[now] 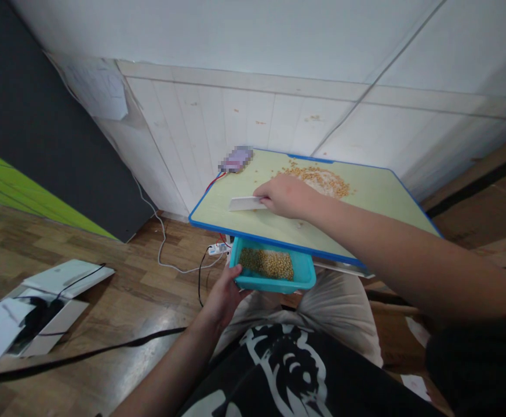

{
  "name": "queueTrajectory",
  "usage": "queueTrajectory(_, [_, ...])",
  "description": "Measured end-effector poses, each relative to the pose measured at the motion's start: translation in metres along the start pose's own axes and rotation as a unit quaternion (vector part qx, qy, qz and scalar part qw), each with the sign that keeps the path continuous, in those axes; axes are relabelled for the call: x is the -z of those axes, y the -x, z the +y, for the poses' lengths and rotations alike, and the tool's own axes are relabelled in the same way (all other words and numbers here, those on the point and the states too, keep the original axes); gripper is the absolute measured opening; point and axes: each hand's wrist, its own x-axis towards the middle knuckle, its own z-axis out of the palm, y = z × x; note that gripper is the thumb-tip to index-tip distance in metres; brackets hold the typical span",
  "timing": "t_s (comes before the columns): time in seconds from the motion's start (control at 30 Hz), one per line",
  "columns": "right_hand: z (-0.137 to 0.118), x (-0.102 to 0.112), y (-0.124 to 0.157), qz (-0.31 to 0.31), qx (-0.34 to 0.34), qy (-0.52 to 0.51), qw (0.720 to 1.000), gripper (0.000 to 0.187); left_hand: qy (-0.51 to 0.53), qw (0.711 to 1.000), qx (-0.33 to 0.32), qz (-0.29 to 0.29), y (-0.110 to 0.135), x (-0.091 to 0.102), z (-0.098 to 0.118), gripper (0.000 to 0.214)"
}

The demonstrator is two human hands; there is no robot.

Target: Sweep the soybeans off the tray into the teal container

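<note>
While the left hand (223, 296) clamps a rectangular turquoise tub (304, 273) (round, yellow-and-green beans (274, 264) inside), the right hand (285, 194) pinches a flat white card (244, 203) over the blue-edged yellow counter (378, 194).

Right of the grain heap (328, 180), bare table (383, 202) leaves room to pass – though the right forearm (366, 231) bars the way from the heap's near side. Behind the heap, the panelled wall (287, 124) closes off reach. Left of it lies an open strip, ending at a blurred purple object (236, 158); nearer left, the right grip (284, 194) and white scraper (244, 203) obstruct.
</note>
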Motion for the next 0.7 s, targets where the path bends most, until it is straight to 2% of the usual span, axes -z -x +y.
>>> queueTrajectory(0.23, [-0.007,0.002,0.035,-0.014,0.031,-0.015,0.999,0.027,-0.015,1.000,0.002,0.020,0.002,-0.003,0.002,0.066])
queueTrajectory(0.43, [-0.006,0.000,0.063,-0.005,0.055,-0.055,0.997,0.026,-0.022,1.000,0.009,0.013,0.007,-0.005,0.008,0.061])
queueTrajectory(0.7, [-0.002,-0.002,0.086,0.012,0.080,-0.075,0.994,0.028,-0.022,1.000,0.017,0.014,0.009,-0.007,0.011,0.058])
